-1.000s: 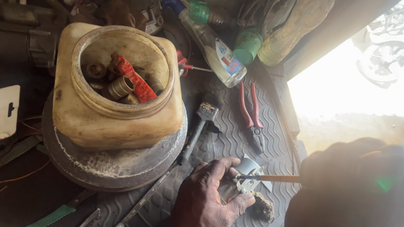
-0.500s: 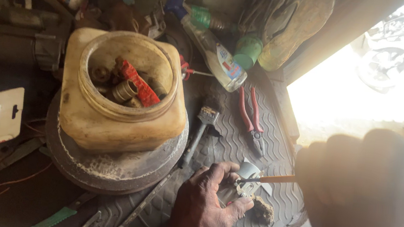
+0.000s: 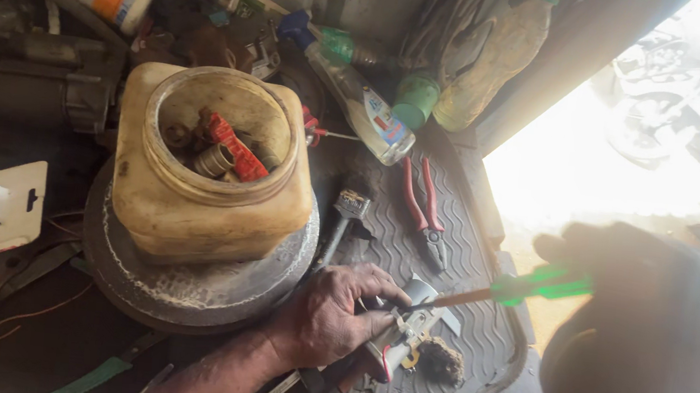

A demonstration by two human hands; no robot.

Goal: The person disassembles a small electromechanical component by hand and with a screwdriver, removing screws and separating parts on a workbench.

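small metal part on ribbed mat, green-handled screwdriver

One jar, two bottles, one pair of pliers, one screwdriver, perhaps one wrench.

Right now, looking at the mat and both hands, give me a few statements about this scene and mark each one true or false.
1. The left hand grips a small metal part on the ribbed mat. True.
2. The right hand holds a green-handled screwdriver with its tip at the metal part. True.
3. The red-handled pliers are held in the left hand. False: they lie free on the mat, above the hands.
4. The yellowish plastic jar is shut with a lid. False: its mouth is open, with small parts inside.
5. The jar stands on a round metal disc. True.
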